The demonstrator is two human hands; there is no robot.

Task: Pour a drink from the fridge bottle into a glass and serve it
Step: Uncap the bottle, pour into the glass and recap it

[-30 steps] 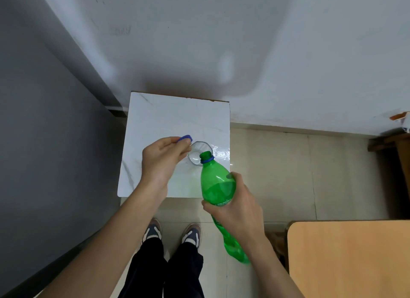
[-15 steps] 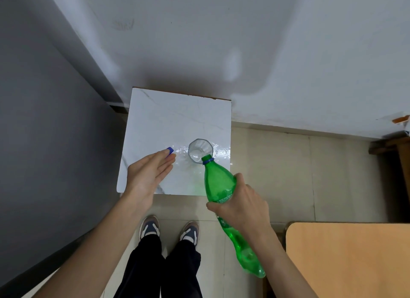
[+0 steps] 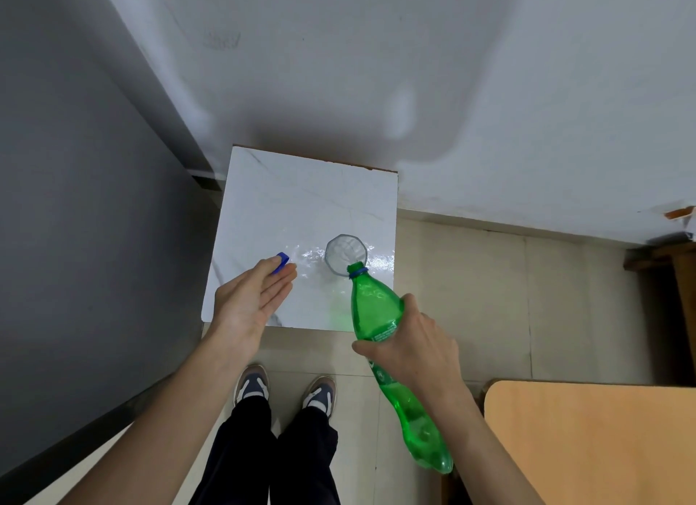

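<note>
Head view: the right hand is clamped round the green bottle, now tipped further than 1 second ago, its mouth touching the near rim of the glass on the white table. The left hand has drawn back left, fingers extended, the blue cap at its fingertips. Pouring looks imminent; no liquid visible in the glass.

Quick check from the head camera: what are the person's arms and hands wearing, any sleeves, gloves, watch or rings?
Both forearms are bare as far as the frame shows, with no sleeves in view. The left hand and right hand have no gloves, and no watch, bracelet or ring shows on either. Lower down, dark trousers and navy-and-white trainers are visible.
</note>
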